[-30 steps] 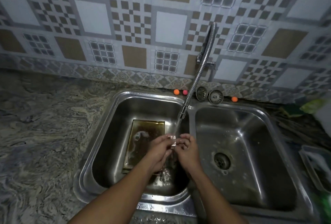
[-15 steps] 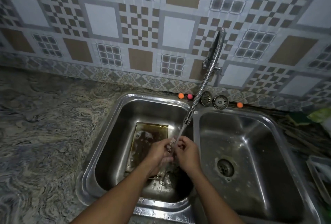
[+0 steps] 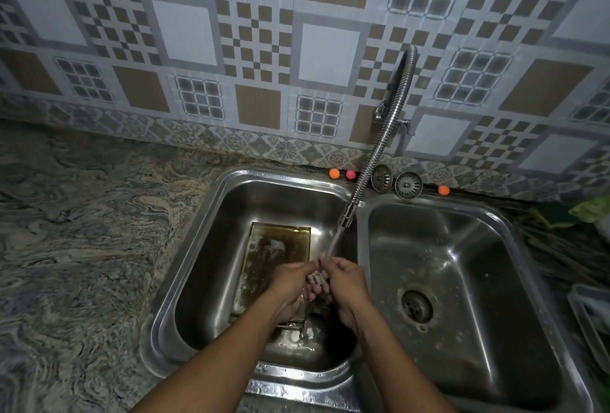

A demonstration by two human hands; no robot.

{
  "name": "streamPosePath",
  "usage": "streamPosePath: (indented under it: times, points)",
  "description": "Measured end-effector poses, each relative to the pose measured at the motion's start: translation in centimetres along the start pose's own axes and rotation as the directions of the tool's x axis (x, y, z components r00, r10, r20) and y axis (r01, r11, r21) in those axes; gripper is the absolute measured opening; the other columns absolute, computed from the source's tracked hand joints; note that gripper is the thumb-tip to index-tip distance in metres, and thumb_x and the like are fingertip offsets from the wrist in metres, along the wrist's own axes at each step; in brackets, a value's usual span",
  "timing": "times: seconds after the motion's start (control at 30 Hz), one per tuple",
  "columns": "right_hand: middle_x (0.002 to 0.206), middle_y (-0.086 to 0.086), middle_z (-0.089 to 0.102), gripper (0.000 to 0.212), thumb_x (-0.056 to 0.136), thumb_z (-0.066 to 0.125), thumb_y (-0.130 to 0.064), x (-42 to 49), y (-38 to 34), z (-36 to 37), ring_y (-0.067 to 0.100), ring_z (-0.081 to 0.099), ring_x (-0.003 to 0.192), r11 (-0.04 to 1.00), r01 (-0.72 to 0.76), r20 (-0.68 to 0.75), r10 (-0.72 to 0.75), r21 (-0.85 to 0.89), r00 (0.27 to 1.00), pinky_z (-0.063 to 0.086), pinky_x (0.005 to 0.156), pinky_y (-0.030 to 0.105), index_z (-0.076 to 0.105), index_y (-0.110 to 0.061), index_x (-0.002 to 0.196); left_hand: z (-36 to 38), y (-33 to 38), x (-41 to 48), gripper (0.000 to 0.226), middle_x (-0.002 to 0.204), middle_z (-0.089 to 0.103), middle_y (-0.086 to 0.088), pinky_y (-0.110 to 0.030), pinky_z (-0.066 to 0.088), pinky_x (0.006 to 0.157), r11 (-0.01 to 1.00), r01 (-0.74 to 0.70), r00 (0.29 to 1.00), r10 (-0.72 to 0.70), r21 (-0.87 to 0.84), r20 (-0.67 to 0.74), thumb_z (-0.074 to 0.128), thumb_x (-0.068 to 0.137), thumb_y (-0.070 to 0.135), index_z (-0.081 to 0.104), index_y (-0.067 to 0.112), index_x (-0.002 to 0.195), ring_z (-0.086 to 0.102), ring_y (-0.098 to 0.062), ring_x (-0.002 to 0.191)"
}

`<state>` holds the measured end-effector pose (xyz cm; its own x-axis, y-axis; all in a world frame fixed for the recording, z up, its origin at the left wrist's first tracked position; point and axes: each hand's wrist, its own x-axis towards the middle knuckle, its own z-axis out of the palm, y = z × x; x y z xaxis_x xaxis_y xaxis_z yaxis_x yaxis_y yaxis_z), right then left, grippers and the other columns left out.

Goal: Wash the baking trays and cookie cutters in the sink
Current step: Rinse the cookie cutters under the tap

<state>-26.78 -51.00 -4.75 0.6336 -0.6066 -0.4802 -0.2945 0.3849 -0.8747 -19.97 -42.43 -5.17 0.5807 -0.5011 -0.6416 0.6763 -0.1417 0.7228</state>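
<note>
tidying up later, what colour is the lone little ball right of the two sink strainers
Orange. The ball shows best in the head view.

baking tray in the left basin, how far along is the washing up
Early. Done: nothing looks clean yet. In hand: the left hand and right hand meet under the faucet stream, possibly rinsing something small, too blurred to name. Left: the baking tray lies in the left basin with brown residue across it, so it likely needs scrubbing and rinsing.

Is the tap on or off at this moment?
On. A thin stream of water falls from the tap onto the left hand and right hand, held together over the left basin.
</note>
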Motion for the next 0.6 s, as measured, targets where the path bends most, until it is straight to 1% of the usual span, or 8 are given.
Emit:
streamPosePath:
  times: [0.1, 0.17, 0.2, 0.3, 0.4, 0.5, 0.57, 0.6]
  points:
    - [0.066, 0.009, 0.069, 0.015, 0.087, 0.071, -0.016, -0.2, 0.2, 0.3, 0.024, 0.059, 0.059, 0.996, 0.080, 0.060, -0.078, -0.030, 0.995, 0.053, 0.061, 0.036, 0.072, -0.007, 0.100, -0.3, -0.1, -0.1, 0.029, 0.055, 0.060, -0.008, -0.017, 0.028, 0.035, 0.998, 0.056, 0.998, -0.056, -0.012, -0.040, 0.065, 0.093, 0.028, 0.068, -0.001, 0.098, 0.043, -0.008, 0.037]
    - [0.083, 0.007, 0.075, 0.022, 0.086, 0.070, -0.006, 0.1, 0.1, 0.1, 0.021, 0.068, 0.073, 0.979, 0.182, 0.066, -0.177, -0.091, 0.982, 0.057, 0.075, 0.039, 0.072, -0.016, 0.105, -0.5, 0.4, -0.3, 0.030, 0.059, 0.063, -0.005, -0.017, 0.034, 0.036, 0.996, 0.072, 0.997, -0.074, -0.061, -0.030, 0.067, 0.092, 0.033, 0.071, 0.004, 0.095, 0.049, -0.008, 0.040]
    - [0.087, 0.007, 0.076, 0.024, 0.086, 0.070, -0.005, 0.1, 0.0, 0.0, 0.019, 0.071, 0.078, 0.966, 0.230, 0.070, -0.223, -0.117, 0.972, 0.057, 0.077, 0.037, 0.070, -0.016, 0.107, -0.5, 0.7, -0.5, 0.027, 0.064, 0.067, -0.006, -0.018, 0.040, 0.040, 0.991, 0.067, 0.998, -0.066, -0.115, 0.010, 0.067, 0.092, 0.031, 0.071, 0.005, 0.097, 0.054, -0.009, 0.045]
    - [0.084, 0.007, 0.075, 0.019, 0.092, 0.065, -0.015, -0.5, -0.5, 0.0, 0.017, 0.070, 0.077, 0.958, 0.262, 0.059, -0.257, -0.114, 0.965, 0.056, 0.068, 0.027, 0.062, -0.011, 0.110, 0.0, 1.5, -0.6, 0.022, 0.080, 0.074, -0.009, -0.022, 0.053, 0.051, 0.965, 0.022, 0.996, 0.001, -0.260, 0.088, 0.063, 0.094, 0.020, 0.069, 0.003, 0.108, 0.066, -0.013, 0.060]
    - [0.085, 0.016, 0.070, 0.020, 0.099, 0.052, -0.017, -0.9, -1.0, 0.0, 0.020, 0.064, 0.070, 0.983, 0.181, 0.007, -0.181, 0.000, 0.983, 0.053, 0.058, 0.024, 0.063, -0.001, 0.102, -0.1, 1.6, -0.3, 0.021, 0.084, 0.074, -0.014, -0.026, 0.057, 0.053, 0.965, -0.060, 0.994, 0.081, -0.255, 0.073, 0.062, 0.092, 0.003, 0.066, -0.002, 0.111, 0.067, -0.018, 0.066]
    - [0.101, 0.019, 0.070, 0.017, 0.101, 0.047, -0.011, -0.5, -1.6, -0.4, 0.027, 0.067, 0.077, 0.970, 0.034, 0.044, -0.046, 0.239, 0.998, 0.059, 0.062, 0.032, 0.059, -0.004, 0.111, -0.2, 1.4, -0.1, 0.024, 0.096, 0.075, -0.018, -0.025, 0.057, 0.057, 0.976, -0.110, 0.994, 0.112, -0.189, 0.003, 0.067, 0.084, -0.008, 0.067, 0.001, 0.106, 0.072, -0.021, 0.074]
    - [0.104, 0.020, 0.071, 0.018, 0.102, 0.045, -0.013, -0.4, -1.4, -0.6, 0.032, 0.069, 0.080, 0.970, 0.001, 0.074, -0.019, 0.242, 0.997, 0.061, 0.068, 0.041, 0.058, -0.014, 0.114, 0.1, 1.4, -0.3, 0.018, 0.089, 0.075, -0.017, -0.024, 0.053, 0.051, 0.985, -0.150, 0.987, 0.144, -0.081, -0.073, 0.070, 0.081, -0.009, 0.069, 0.001, 0.096, 0.070, -0.017, 0.063]
    - [0.102, 0.021, 0.070, 0.018, 0.103, 0.044, -0.017, -0.7, -1.2, -0.6, 0.031, 0.068, 0.078, 0.981, 0.009, 0.071, -0.023, 0.193, 0.997, 0.060, 0.065, 0.040, 0.059, -0.016, 0.113, 0.4, 1.4, -0.3, 0.015, 0.082, 0.074, -0.014, -0.022, 0.051, 0.048, 0.984, -0.180, 0.977, 0.179, -0.001, -0.114, 0.069, 0.080, -0.010, 0.070, 0.003, 0.089, 0.067, -0.013, 0.056]
